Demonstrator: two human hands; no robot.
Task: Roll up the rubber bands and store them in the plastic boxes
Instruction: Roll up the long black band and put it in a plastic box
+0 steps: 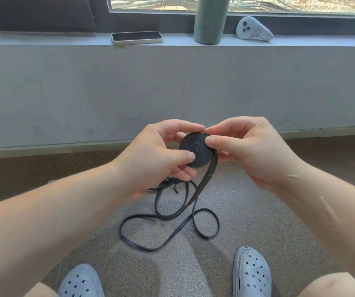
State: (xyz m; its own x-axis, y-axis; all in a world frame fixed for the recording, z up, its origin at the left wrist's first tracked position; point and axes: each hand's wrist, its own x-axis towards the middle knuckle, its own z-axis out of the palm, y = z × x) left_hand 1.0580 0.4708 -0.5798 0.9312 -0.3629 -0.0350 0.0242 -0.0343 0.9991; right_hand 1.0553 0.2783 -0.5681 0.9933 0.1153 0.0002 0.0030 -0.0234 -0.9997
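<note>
Pinching black band roll [195, 151] with left hand [150, 155] and right hand [249, 151]; soft, floppy tail [172, 219] hanging below grip, wanting to spring loose.

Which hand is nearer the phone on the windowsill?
Left. The left hand sits below the phone, slightly right of it; the right hand is farther right, across the rubber band roll.

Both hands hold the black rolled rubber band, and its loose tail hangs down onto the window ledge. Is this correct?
Not quite. The head view shows the left hand and right hand holding the black rolled rubber band, but its loose tail hangs down onto the speckled floor.
</note>
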